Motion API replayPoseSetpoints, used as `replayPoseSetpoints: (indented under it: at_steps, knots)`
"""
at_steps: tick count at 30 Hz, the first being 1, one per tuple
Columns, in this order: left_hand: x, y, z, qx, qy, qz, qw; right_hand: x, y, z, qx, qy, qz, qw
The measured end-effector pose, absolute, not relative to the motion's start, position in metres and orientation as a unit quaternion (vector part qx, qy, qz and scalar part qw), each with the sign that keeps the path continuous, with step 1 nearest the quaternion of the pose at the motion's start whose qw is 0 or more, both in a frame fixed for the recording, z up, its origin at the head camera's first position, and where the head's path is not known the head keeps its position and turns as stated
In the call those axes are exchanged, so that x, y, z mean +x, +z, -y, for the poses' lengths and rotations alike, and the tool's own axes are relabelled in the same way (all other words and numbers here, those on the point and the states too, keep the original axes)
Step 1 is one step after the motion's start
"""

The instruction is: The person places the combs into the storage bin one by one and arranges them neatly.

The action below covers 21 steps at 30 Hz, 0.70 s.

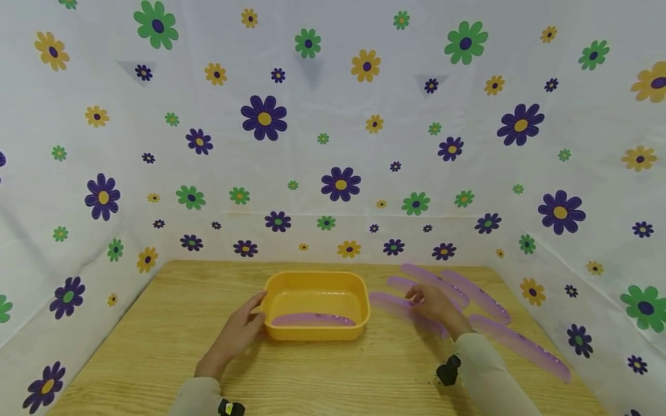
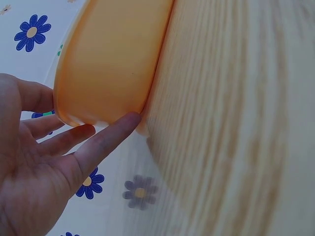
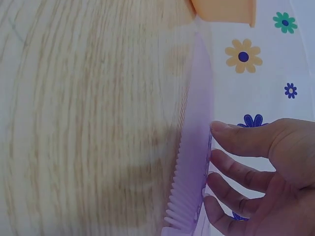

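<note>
A yellow plastic tub [image 1: 315, 333] stands on the wooden table, with a purple comb [image 1: 312, 319] lying inside along its near wall. My left hand [image 1: 236, 332] rests against the tub's left end; in the left wrist view its fairly straight fingers touch the tub near the rim and the lower edge. To the right of the tub, my right hand [image 1: 434, 309] is over another purple comb [image 1: 390, 303]. The right wrist view shows that comb [image 3: 197, 132] with its teeth facing left, the loosely bent fingers [image 3: 241, 172] and thumb right at its back edge.
More purple combs lie around the right hand: one long comb [image 1: 520, 346] at the near right, one [image 1: 481, 297] behind it, and one [image 1: 434, 281] farther back. White flower-printed sheeting [image 1: 333, 144] encloses the table [image 1: 171, 312] at the back and both sides.
</note>
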State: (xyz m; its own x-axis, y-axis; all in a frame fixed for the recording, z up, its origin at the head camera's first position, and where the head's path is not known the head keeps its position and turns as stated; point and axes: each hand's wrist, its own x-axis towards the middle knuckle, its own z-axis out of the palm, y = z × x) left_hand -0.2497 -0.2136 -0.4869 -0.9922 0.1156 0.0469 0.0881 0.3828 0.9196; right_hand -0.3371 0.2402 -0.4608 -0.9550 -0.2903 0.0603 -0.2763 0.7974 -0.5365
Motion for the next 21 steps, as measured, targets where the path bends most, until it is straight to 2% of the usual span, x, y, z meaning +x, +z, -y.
replayPoseSetpoints:
  at_steps: [13, 21]
  knots:
    - [-0.2477, -0.4853, 0.2124, 0.067, 0.556, -0.828, 0.015, -0.3367, -0.4653, -0.247, -0.162, -0.272, -0.949, 0.012]
    - [-0.2477, -0.4862, 0.2123, 0.066, 0.559, -0.826, 0.016, -0.3366, -0.4646, -0.2459, -0.14, -0.27, -0.952, 0.024]
